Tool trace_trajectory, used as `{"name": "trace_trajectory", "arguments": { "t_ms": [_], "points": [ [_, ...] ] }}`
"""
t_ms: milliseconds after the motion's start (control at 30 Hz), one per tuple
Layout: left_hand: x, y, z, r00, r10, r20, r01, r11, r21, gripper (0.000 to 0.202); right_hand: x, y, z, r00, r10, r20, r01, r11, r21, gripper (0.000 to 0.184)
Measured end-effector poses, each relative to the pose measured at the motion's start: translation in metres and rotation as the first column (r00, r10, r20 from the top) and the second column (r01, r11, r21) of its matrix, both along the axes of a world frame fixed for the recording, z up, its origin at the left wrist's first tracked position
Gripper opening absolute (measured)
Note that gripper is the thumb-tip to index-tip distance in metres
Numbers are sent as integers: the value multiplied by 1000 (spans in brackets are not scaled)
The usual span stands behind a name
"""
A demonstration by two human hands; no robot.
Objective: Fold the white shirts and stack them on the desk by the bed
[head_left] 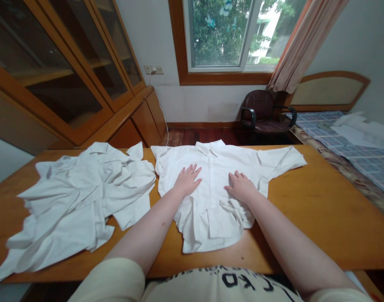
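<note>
A white button-up shirt (220, 161) lies front side up on the wooden table, its collar toward the window and its hem toward me. My left hand (188, 180) rests on the left half of the shirt front, fingers spread. On the other side of the button strip, my right hand (240, 186) lies on the cloth with its fingers apart. The shirt's right sleeve stretches out sideways, while its left sleeve looks bunched near the shoulder. Folds and rumpled cloth gather below my hands toward the hem.
A heap of crumpled white shirts (81, 197) covers the left part of the wooden table (308, 209). Beyond the table stand a glass-door cabinet (97, 105) on the left and a dark armchair (261, 111). A bed (346, 142) with a checked cover is at the right.
</note>
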State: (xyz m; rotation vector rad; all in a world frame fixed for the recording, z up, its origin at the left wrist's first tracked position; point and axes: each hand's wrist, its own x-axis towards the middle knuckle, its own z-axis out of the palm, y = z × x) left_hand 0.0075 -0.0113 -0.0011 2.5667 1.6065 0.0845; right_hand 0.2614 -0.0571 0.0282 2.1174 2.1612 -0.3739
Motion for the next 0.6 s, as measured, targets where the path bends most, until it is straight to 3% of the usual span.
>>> {"name": "trace_trajectory", "arguments": {
  "t_ms": [133, 367, 500, 600],
  "points": [
    [1, 13, 0, 1000, 7, 1, -7, 1000, -4, 58, 0, 14, -5, 998, -57, 18, 59, 993, -99, 79],
    [-2, 33, 9, 999, 25, 38, -25, 1000, -13, 52, 2, 41, -18, 999, -39, 9, 39, 998, -54, 81],
    [4, 26, 18, 992, 121, 28, -121, 993, -3, 45, 2, 48, -20, 999, -55, -1, 54, 998, -30, 81],
    [9, 13, 26, 974, 225, -37, -228, 963, -144, 56, 1, 51, -21, 998, -55, 11, 56, 998, -10, 81]
  ]
}}
